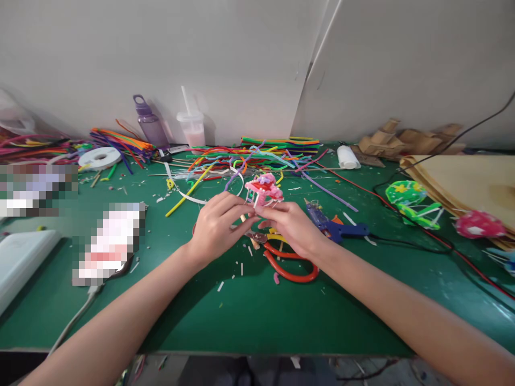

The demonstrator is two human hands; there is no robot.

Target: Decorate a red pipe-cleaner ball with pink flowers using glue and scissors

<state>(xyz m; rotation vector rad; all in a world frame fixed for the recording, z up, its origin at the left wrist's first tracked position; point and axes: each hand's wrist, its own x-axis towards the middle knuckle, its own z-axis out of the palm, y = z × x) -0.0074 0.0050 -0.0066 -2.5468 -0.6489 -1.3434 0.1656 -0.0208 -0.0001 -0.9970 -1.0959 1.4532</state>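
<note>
A small fuzzy craft piece of pink, red and lilac pipe cleaner with white struts (265, 188) is held up above the green tabletop (249, 321), its base pinched between the fingertips of the left hand (215, 222) and the right hand (293, 228). Orange-handled metal scissors (281, 254) lie below the hands; a blue plastic glue gun (341, 231) rests just beside the right hand.

The person's left hand (217, 224) and right hand (293, 226) are bare, slim-fingered; both forearms (134, 305), uncovered, taper toward narrow wrists (193, 258).
</note>
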